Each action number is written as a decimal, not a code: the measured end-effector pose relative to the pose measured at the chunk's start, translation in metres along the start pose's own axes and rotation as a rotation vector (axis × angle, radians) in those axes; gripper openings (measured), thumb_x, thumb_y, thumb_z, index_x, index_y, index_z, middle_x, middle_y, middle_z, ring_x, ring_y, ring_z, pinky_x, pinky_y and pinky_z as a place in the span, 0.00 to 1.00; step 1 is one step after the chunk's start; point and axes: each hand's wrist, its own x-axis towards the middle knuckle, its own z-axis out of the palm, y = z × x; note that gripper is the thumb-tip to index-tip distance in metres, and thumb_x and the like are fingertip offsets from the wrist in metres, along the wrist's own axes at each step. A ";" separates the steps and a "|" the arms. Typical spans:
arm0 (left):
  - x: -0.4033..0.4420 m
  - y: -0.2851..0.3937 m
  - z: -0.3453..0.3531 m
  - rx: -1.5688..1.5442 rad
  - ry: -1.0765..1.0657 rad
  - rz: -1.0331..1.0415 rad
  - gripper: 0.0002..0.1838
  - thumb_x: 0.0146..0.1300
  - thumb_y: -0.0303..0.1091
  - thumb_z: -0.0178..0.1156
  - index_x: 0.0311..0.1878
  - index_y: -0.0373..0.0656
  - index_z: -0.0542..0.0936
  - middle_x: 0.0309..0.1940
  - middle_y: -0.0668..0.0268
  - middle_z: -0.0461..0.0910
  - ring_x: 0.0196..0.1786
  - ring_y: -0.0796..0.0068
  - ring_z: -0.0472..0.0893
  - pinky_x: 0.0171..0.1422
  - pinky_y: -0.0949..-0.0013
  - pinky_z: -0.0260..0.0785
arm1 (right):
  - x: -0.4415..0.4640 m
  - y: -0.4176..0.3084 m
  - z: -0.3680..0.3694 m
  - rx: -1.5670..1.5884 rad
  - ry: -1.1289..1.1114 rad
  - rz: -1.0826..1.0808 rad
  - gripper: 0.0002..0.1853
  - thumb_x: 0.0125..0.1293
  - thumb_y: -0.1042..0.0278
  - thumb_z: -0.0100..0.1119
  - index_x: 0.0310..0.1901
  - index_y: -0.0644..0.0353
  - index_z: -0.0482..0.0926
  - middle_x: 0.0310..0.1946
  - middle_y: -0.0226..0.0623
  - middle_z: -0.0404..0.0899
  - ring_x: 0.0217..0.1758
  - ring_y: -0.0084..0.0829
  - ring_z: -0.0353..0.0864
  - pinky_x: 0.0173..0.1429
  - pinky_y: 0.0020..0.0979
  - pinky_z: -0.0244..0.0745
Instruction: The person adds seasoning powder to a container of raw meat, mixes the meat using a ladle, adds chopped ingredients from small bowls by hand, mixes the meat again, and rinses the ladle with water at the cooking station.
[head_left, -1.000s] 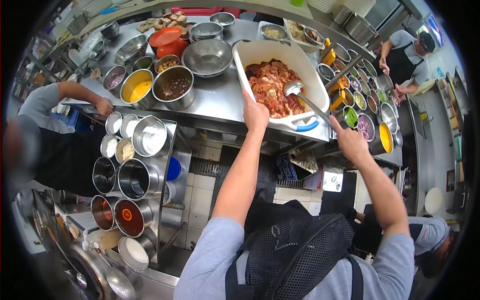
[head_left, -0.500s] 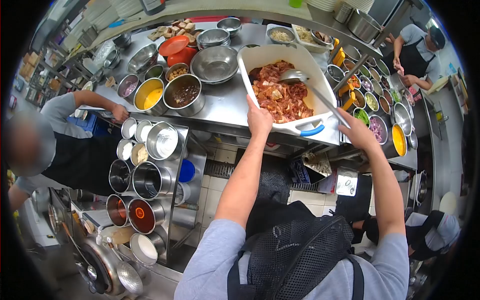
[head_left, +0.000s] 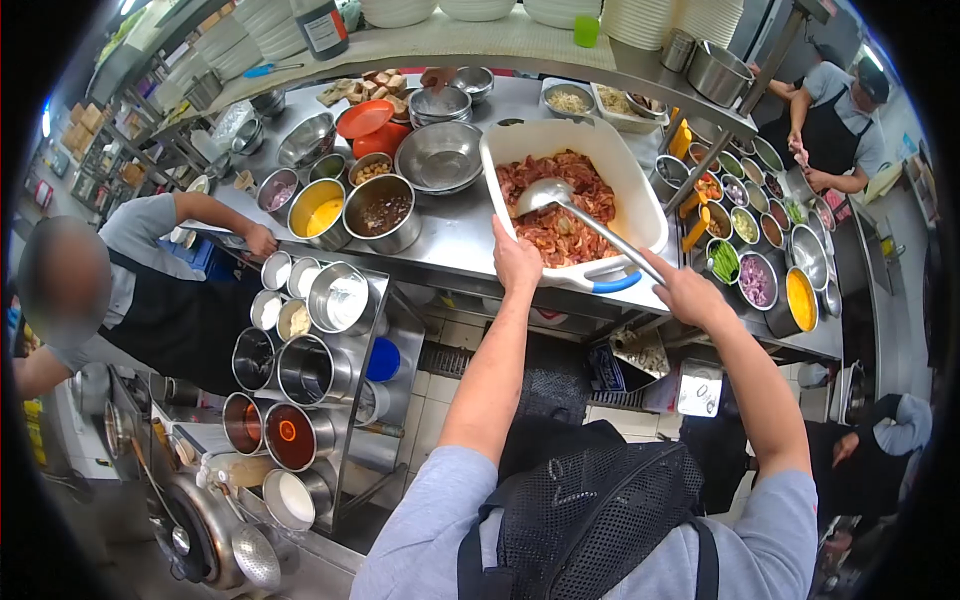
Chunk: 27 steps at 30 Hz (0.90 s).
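Observation:
A white plastic tub with a blue-marked handle stands at the counter's near edge, holding sliced, sauce-coated raw meat. My left hand grips the tub's near left edge, thumb up along its outer wall. In my right hand is the long handle of a metal ladle, fingers wrapped round its end at the tub's near right side. The ladle's bowl rests against the meat toward the tub's left, its rounded side up.
Left of the tub are stacked metal bowls, an orange-red bowl and a pot of dark sauce. Ingredient containers line the right. Co-workers stand at left and right; another hand reaches over the far bowls.
The ladle's bowl has moved left across the meat, and my right hand has shifted left with the handle. My left hand stays on the tub. A hand has appeared above the far bowls.

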 end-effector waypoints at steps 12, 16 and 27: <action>0.000 0.004 -0.004 -0.007 -0.028 -0.042 0.40 0.66 0.25 0.57 0.82 0.36 0.56 0.53 0.37 0.84 0.57 0.38 0.85 0.63 0.47 0.76 | -0.139 0.065 -0.066 -0.156 0.101 0.098 0.34 0.73 0.54 0.64 0.79 0.27 0.66 0.33 0.56 0.85 0.41 0.58 0.87 0.51 0.56 0.80; 0.000 0.001 -0.006 -0.028 -0.014 -0.028 0.41 0.66 0.25 0.56 0.82 0.36 0.55 0.52 0.37 0.84 0.55 0.37 0.85 0.62 0.47 0.77 | -0.145 0.033 -0.112 -0.023 0.067 0.105 0.30 0.74 0.56 0.62 0.76 0.35 0.72 0.39 0.57 0.86 0.45 0.58 0.87 0.54 0.54 0.80; 0.007 -0.005 -0.011 -0.019 -0.095 -0.072 0.44 0.67 0.28 0.55 0.85 0.41 0.49 0.50 0.35 0.83 0.52 0.33 0.83 0.60 0.42 0.75 | 0.002 -0.008 0.063 0.196 0.242 -0.046 0.32 0.77 0.61 0.58 0.80 0.46 0.65 0.46 0.68 0.85 0.54 0.67 0.84 0.58 0.62 0.77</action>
